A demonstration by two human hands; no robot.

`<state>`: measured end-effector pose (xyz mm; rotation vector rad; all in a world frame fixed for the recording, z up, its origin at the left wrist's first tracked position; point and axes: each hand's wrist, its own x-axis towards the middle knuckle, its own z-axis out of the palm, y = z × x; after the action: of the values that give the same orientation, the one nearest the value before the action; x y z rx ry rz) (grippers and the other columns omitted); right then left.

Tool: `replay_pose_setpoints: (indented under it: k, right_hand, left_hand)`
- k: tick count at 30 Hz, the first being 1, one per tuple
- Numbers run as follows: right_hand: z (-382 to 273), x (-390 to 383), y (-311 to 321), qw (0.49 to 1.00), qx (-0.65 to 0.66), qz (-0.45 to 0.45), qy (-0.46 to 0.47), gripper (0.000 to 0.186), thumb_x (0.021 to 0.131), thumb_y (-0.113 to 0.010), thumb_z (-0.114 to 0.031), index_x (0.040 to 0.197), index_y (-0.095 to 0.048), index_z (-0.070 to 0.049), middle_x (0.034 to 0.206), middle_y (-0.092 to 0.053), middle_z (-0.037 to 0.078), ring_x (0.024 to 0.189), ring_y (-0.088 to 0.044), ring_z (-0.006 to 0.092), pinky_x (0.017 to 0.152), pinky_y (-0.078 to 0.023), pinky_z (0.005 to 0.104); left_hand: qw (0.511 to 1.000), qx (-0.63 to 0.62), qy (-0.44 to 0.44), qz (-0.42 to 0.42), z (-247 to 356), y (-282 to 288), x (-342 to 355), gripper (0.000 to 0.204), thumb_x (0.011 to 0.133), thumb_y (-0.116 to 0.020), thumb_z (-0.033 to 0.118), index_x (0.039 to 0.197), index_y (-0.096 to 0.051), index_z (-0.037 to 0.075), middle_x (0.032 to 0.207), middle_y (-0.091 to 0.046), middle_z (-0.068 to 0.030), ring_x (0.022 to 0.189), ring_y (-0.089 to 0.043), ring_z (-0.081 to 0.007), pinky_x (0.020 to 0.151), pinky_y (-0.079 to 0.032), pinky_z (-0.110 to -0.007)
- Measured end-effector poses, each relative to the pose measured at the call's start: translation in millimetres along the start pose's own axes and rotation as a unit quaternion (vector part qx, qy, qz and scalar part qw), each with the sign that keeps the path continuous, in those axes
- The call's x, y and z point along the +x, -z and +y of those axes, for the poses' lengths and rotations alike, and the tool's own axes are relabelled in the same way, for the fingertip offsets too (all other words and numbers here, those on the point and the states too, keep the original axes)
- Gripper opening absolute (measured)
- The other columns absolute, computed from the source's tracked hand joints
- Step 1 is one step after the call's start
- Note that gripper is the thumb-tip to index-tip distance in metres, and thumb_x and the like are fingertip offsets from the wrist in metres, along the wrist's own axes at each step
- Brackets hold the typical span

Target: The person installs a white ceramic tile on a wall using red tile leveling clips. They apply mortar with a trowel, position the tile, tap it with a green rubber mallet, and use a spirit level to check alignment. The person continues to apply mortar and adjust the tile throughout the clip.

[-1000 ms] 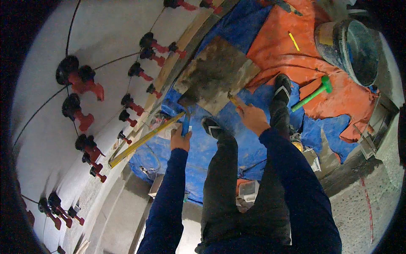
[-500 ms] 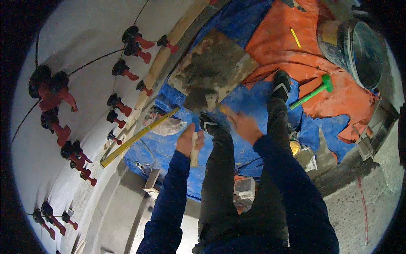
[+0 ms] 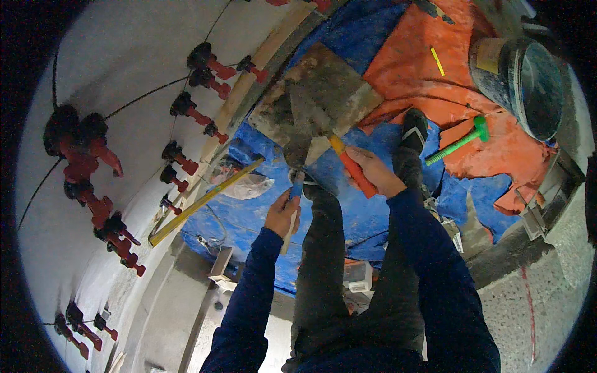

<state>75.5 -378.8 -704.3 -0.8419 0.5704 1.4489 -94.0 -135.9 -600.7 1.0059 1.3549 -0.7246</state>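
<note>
My left hand (image 3: 283,214) is closed round the blue and pale handle of a flat-bladed trowel (image 3: 296,149), its dirty blade pointing away from me. My right hand (image 3: 375,171) grips an orange and yellow handled pointing trowel (image 3: 307,110). Its grey blade reaches over a square board (image 3: 353,90) smeared with grey mortar. In this view the two blades lie close together near the board's near corner; I cannot tell whether they touch.
A yellow spirit level (image 3: 208,200) lies left on the blue tarp (image 3: 367,217). A green mallet (image 3: 459,144), yellow stick (image 3: 438,61) and large bucket (image 3: 522,81) are on the orange sheet (image 3: 404,56). Red and black tile levelling clamps (image 3: 180,158) stick out of the pale slab at left.
The right trowel, blurred before, now shows plainly with its blade over the board. My right hand has shifted slightly right, and the left trowel has tilted a little.
</note>
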Motion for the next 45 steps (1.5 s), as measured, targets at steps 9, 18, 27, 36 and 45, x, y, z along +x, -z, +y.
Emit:
replay_pose_setpoints:
  k: [9, 18, 27, 36, 45]
  right_hand:
    - [21.8, -68.1, 43.9, 0.959, -0.270, 0.026, -0.077, 0.046, 0.105, -0.064, -0.044, 0.135, -0.064, -0.009, 0.080, -0.065, 0.006, 0.054, -0.059, 0.0128, 0.047, -0.049, 0.0307]
    - [-5.0, 48.2, 148.0, 0.711, -0.629, 0.267, 0.165, 0.058, 0.097, -0.071, -0.038, 0.145, -0.060, -0.008, 0.101, -0.074, 0.025, 0.095, -0.074, 0.0401, 0.085, -0.056, 0.0487]
    - [18.8, -36.6, 33.0, 0.697, -0.666, 0.166, 0.208, 0.047, 0.103, -0.060, -0.045, 0.129, -0.069, -0.007, 0.119, -0.071, 0.020, 0.113, -0.066, 0.0406, 0.101, -0.049, 0.0524]
    - [12.6, -287.7, -225.3, 0.935, -0.171, 0.139, 0.279, 0.030, 0.102, -0.066, -0.028, 0.111, -0.066, 0.000, 0.099, -0.068, 0.008, 0.091, -0.063, 0.0201, 0.083, -0.052, 0.0355]
    - [-143.1, -472.9, -320.4, 0.858, -0.245, 0.036, 0.450, 0.039, 0.101, -0.064, -0.015, 0.135, -0.053, 0.001, 0.115, -0.065, 0.011, 0.102, -0.062, 0.0219, 0.092, -0.051, 0.0358]
  left_hand:
    - [0.969, 0.179, -0.152, 0.076, 8.0, 28.7, 48.1, 0.060, 0.103, -0.066, 0.025, 0.158, -0.045, 0.010, 0.082, -0.063, -0.0093, 0.057, -0.063, -0.0239, 0.049, -0.051, -0.039]
    - [0.739, 0.581, -0.222, 0.260, -9.0, 23.9, 33.8, 0.068, 0.093, -0.071, 0.020, 0.156, -0.047, 0.014, 0.126, -0.067, -0.0260, 0.108, -0.068, -0.0456, 0.088, -0.056, -0.056]
    - [0.974, 0.061, -0.209, 0.067, -15.8, -26.7, -41.7, 0.039, 0.101, -0.068, 0.020, 0.130, -0.057, -0.003, 0.093, -0.069, -0.0173, 0.071, -0.070, -0.0277, 0.065, -0.058, -0.042]
    - [0.894, 0.321, -0.311, 0.023, 16.6, -77.4, -304.5, 0.051, 0.102, -0.069, 0.033, 0.144, -0.058, 0.006, 0.124, -0.071, -0.0185, 0.108, -0.071, -0.0303, 0.096, -0.056, -0.041]
    - [0.446, 0.292, -0.688, 0.492, 111.1, 89.2, -682.6, 0.020, 0.084, -0.071, 0.007, 0.104, -0.071, 0.005, 0.103, -0.076, -0.0148, 0.091, -0.074, -0.0323, 0.084, -0.059, -0.041]
